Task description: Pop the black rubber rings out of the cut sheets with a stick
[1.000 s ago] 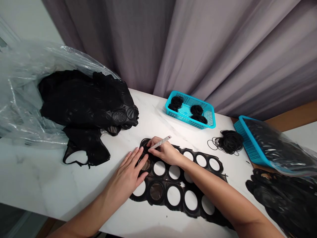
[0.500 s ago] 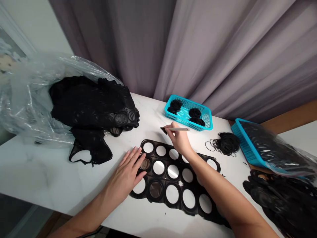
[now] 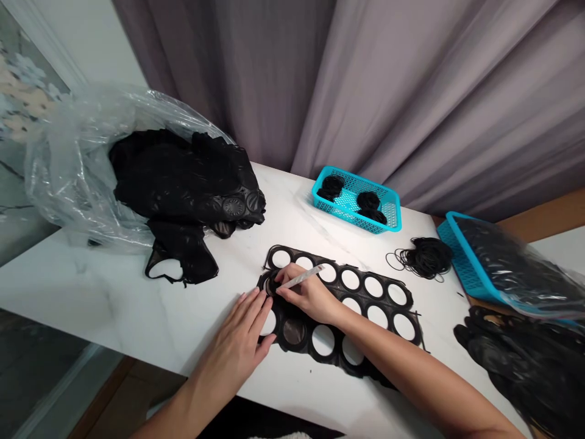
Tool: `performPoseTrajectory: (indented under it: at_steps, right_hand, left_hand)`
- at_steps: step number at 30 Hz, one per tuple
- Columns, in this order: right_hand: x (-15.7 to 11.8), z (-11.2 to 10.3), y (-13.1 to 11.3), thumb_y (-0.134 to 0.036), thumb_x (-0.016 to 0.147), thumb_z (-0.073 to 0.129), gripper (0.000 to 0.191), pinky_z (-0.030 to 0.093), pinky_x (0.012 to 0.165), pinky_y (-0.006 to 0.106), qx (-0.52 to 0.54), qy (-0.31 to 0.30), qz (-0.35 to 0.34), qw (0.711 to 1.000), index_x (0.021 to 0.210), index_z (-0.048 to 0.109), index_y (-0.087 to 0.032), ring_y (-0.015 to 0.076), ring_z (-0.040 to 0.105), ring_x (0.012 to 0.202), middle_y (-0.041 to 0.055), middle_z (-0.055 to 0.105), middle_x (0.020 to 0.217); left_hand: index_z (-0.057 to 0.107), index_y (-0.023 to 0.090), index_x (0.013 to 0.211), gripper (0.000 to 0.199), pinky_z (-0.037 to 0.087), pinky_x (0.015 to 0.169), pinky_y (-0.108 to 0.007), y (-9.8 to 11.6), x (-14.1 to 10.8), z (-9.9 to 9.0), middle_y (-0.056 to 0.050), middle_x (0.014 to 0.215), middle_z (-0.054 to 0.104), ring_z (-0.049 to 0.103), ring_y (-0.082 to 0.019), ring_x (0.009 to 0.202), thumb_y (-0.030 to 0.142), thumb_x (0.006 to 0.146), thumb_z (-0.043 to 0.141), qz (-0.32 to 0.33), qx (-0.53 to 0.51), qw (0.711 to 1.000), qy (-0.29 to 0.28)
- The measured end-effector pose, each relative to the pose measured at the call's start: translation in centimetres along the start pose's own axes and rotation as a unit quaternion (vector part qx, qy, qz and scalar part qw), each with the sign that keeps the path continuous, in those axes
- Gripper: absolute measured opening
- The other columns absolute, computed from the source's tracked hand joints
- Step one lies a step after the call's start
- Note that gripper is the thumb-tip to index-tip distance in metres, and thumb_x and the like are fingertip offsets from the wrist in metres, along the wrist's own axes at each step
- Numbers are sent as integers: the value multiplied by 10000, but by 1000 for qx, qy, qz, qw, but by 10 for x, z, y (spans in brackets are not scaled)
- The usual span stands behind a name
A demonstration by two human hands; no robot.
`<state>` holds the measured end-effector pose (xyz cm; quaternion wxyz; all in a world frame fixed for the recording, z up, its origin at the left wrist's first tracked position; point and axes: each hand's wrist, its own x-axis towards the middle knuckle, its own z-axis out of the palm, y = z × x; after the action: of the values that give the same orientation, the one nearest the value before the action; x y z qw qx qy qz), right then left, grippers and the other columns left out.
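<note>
Your spread left hand (image 3: pixel 233 341) pins the thin, floppy black plastic sheet with round holes (image 3: pixel 362 283), best held flat by its webbing, to the white marble table (image 3: pixel 114 305), while your right hand (image 3: pixel 306 296) pinches a slim white-handled craft knife (image 3: pixel 301 276) at the sheet's near end.

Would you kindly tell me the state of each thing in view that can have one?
Black perforated sheet: lying flat, most holes open, a few filled.
Left hand: open, fingers resting on the sheet.
Right hand: closed around the slim white-handled tool, its tip at a ring of the sheet.
Teal basket: upright, holding coils of black rings.
Plastic bag: open, black material spilling out.
</note>
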<state>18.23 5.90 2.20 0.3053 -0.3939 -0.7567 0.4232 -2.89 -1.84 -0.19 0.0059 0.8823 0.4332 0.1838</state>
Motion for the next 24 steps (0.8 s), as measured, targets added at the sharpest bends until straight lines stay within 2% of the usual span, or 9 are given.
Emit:
performPoseTrajectory:
  at_steps: [10, 19, 24]
  right_hand:
    - [0, 5, 0, -176, 884, 619, 181, 456, 794, 326, -12, -2, -12, 1000, 762, 490, -212, 176, 559, 866, 43, 585, 972]
    - [-1, 5, -2, -168, 890, 622, 188, 464, 805, 330, -18, 4, -12, 1000, 751, 501, -205, 177, 572, 893, 45, 590, 988]
    - [-4, 7, -5, -176, 907, 603, 168, 488, 814, 342, -60, 2, -28, 998, 775, 503, -206, 191, 578, 928, 61, 595, 1017]
  left_hand:
    - [492, 102, 1371, 433, 431, 1091, -497, 0, -1, 3, -174, 1414, 539, 481, -308, 1340, 260, 968, 499, 14, 8, 1000, 23]
    - [483, 124, 1381, 431, 437, 1083, -503, 0, -1, 5, -166, 1420, 535, 481, -305, 1342, 254, 970, 479, 11, 5, 1000, 25]
    - [486, 109, 1377, 430, 447, 1076, -503, 0, 0, 3, -171, 1407, 544, 486, -306, 1334, 254, 972, 483, 16, 11, 999, 26]
